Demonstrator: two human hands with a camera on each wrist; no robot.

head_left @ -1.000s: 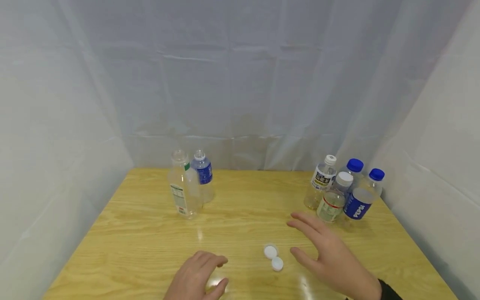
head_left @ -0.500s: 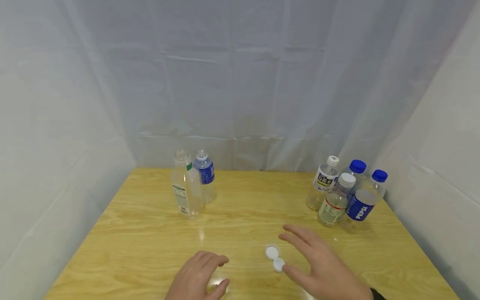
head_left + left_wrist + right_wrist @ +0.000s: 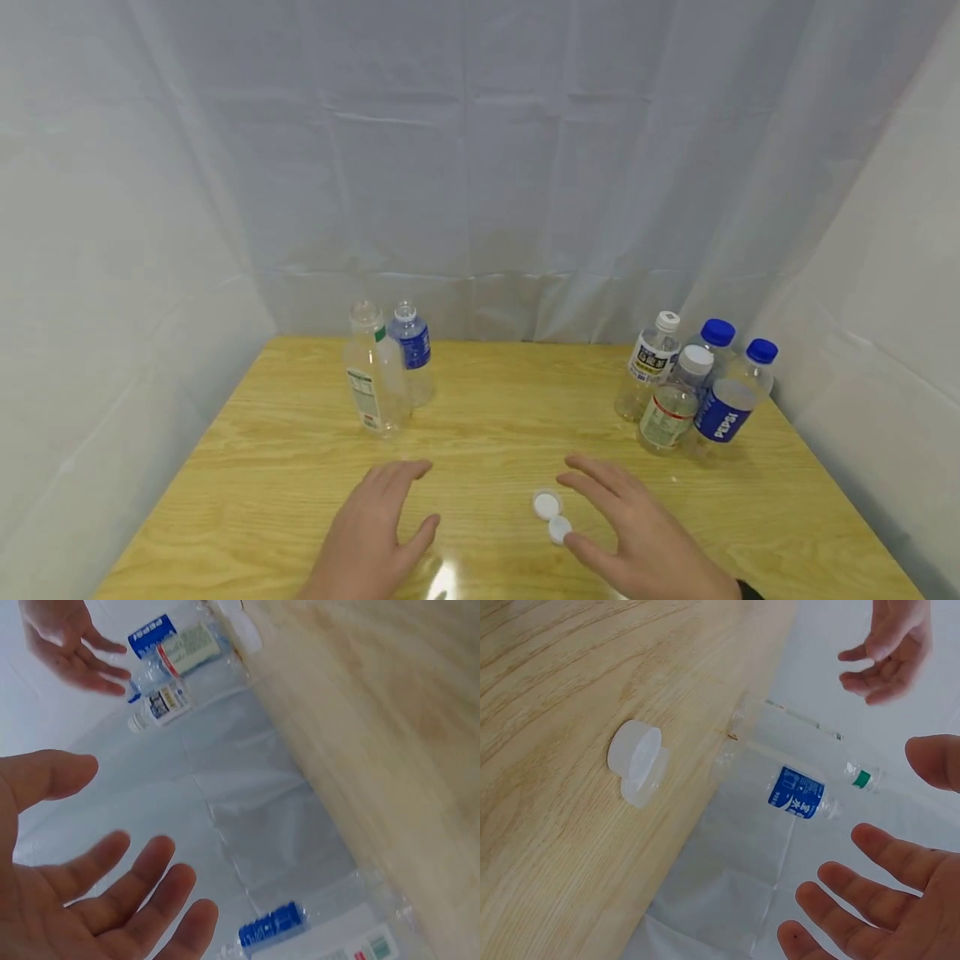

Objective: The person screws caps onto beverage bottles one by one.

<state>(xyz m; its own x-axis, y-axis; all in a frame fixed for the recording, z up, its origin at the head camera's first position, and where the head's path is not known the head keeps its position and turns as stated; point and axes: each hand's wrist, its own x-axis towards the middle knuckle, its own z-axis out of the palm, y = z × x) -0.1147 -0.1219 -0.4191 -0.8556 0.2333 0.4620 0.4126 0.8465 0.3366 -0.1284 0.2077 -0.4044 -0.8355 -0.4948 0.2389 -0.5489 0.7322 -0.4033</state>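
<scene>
Both bare hands hover over the wooden table with relaxed, spread fingers and hold nothing. My left hand (image 3: 371,529) is at the near left, in front of two uncapped bottles: a large clear bottle (image 3: 365,392) and a smaller blue-labelled bottle (image 3: 414,348). To the right, my right hand (image 3: 633,529) is nearest two white bottle caps, a larger cap (image 3: 547,505) and a smaller cap (image 3: 559,530). Its thumb overlaps the smaller one's edge in the head view. In the right wrist view, the larger cap (image 3: 634,748) and the smaller cap (image 3: 652,780) lie against each other, apart from the fingers.
At the far right stand several capped bottles close together: a white-capped bottle (image 3: 651,358), a green-labelled bottle (image 3: 666,417), a blue-capped bottle (image 3: 717,333) and a Pepsi bottle (image 3: 722,417). White sheeting (image 3: 465,167) encloses the table (image 3: 480,400) at the back and sides.
My right hand has shifted left and nearer, up to the caps. My left hand has moved slightly forward and left, with its fingers opening wider. The bottles and caps keep their places.
</scene>
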